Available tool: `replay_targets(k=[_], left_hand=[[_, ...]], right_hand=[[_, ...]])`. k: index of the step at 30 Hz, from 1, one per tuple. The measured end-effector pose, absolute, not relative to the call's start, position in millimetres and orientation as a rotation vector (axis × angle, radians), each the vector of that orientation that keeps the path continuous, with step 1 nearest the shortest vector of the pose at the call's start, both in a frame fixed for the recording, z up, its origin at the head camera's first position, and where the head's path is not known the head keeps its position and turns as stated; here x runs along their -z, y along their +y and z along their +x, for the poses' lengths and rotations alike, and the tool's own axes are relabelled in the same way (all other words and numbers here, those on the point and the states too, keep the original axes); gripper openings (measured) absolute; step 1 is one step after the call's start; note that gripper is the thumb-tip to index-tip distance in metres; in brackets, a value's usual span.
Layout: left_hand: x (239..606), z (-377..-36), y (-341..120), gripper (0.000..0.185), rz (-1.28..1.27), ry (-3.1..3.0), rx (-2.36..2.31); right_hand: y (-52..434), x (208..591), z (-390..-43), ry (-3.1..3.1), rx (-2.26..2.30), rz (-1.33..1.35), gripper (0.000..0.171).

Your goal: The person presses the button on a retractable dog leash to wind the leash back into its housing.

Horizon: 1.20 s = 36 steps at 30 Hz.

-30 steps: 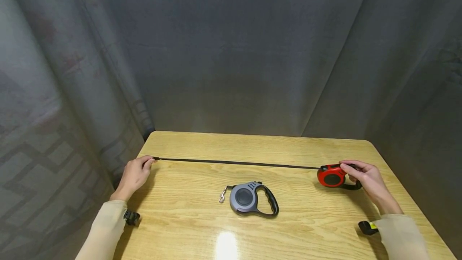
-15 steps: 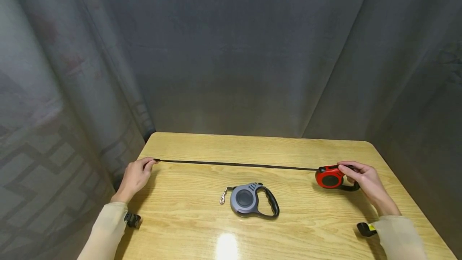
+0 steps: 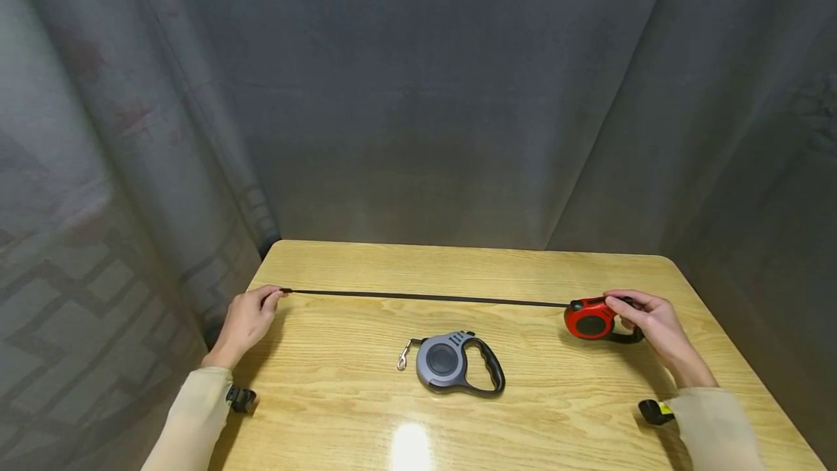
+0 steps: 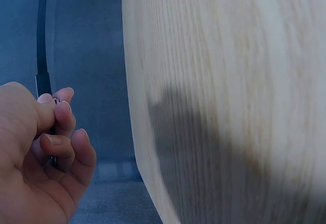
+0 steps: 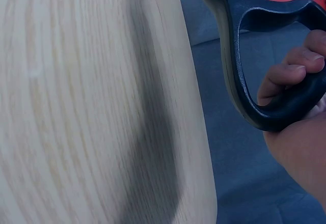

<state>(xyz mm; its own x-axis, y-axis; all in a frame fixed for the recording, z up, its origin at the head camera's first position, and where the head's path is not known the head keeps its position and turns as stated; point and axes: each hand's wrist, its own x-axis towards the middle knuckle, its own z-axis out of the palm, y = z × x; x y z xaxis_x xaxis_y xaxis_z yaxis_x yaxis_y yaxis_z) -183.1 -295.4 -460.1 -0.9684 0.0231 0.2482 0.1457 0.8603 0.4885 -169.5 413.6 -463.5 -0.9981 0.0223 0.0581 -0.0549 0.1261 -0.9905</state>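
I see the right hand [image 3: 650, 320] curled round the black handle of the red leash reel [image 3: 591, 320], fingers through the loop, just right of the grey leash reel [image 3: 451, 362] and a bit further back on the table [image 3: 458, 267]. Left hand [image 3: 245, 318] pinches the clip end of the black strap [image 3: 425, 297], well left of the grey reel. Strap runs taut between both hands, passing just behind the grey reel, which lies flat and untouched.
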Motion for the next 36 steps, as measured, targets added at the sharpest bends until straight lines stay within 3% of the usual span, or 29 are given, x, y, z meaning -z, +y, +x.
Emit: replay_targets(k=[36], left_hand=[[465,-184,-294,0.028,-0.182,-2.773,0.762]], right_hand=[[400,457,-177,-2.422,-1.973,0.081,0.023]])
